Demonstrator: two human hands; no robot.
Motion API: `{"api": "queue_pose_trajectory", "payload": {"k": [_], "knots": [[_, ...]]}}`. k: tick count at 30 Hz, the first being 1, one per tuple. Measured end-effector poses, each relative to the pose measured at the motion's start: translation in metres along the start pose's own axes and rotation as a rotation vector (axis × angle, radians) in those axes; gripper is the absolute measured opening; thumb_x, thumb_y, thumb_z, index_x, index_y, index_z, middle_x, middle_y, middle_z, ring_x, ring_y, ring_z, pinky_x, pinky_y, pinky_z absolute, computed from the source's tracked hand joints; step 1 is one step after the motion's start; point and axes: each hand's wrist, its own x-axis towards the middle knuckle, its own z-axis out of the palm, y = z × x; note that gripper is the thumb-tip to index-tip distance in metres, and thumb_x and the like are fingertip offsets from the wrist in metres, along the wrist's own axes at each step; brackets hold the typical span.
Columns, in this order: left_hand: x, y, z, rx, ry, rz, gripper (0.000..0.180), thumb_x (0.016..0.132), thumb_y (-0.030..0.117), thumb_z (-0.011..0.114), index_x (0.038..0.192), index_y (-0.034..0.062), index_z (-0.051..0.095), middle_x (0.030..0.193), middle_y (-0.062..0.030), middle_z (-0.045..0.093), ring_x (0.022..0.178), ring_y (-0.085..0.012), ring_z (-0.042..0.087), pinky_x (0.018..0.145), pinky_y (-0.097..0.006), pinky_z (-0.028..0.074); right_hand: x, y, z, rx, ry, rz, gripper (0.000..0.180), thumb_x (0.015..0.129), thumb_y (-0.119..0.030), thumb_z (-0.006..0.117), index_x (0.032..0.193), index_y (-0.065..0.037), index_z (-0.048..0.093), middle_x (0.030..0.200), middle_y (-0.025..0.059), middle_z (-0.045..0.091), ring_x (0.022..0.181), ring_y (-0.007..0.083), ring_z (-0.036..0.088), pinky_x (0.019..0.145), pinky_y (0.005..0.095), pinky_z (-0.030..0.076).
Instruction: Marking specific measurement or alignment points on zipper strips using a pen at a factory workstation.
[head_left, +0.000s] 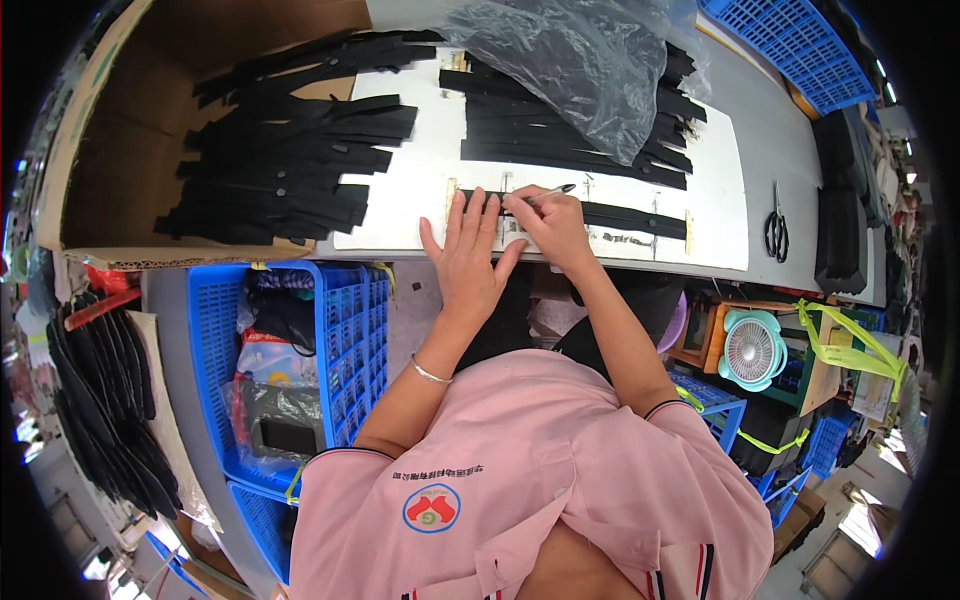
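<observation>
White surface [400, 200] at 12 o'clock: my left hand [465, 255] presses flat, fingers wide, on a black strip [620, 215]; right hand [550, 225] fingers pinch a silver pen [553, 192].

A long flat black fabric strip [600, 214] is lying lengthwise across the white board; a thin silver pen [550, 193] is tilting over it.

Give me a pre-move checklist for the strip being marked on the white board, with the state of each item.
1. Left hand flat on the black strip, pinning it: ok.
2. Right hand gripping the silver pen: ok.
3. Pen tip touching the strip: cannot tell.
4. Strip lying straight on the white board: ok.
5. Clear plastic bag away from the hands: ok.
6. Scissors apart from the work, at the right: ok.
</observation>
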Motion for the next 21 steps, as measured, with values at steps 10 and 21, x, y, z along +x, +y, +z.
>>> {"api": "queue_pose_trajectory", "payload": {"k": [10, 21], "knots": [[0.002, 0.002, -0.001, 0.029, -0.033, -0.004, 0.066, 0.089, 0.040, 0.076, 0.145, 0.0093, 0.057, 0.155, -0.0087, 0.051, 0.150, -0.0291, 0.038, 0.119, -0.066, 0.009, -0.003, 0.002, 0.000, -0.118, -0.005, -0.133, 0.022, 0.093, -0.015, 0.071, 0.087, 0.006, 0.075, 0.088, 0.0094, 0.077, 0.060, 0.0150, 0.066, 0.055, 0.0278, 0.050], [0.001, 0.004, -0.002, 0.025, -0.028, -0.006, 0.066, 0.090, 0.039, 0.077, 0.145, 0.0089, 0.057, 0.154, -0.0090, 0.051, 0.150, -0.0305, 0.037, 0.120, -0.064, 0.007, -0.022, 0.022, -0.073, 0.034, 0.324, 0.095, 0.018, 0.098, -0.013, 0.067, 0.095, 0.002, 0.076, 0.076, 0.0017, 0.072, 0.063, 0.0053, 0.059, 0.058, 0.0213, 0.045]]}}
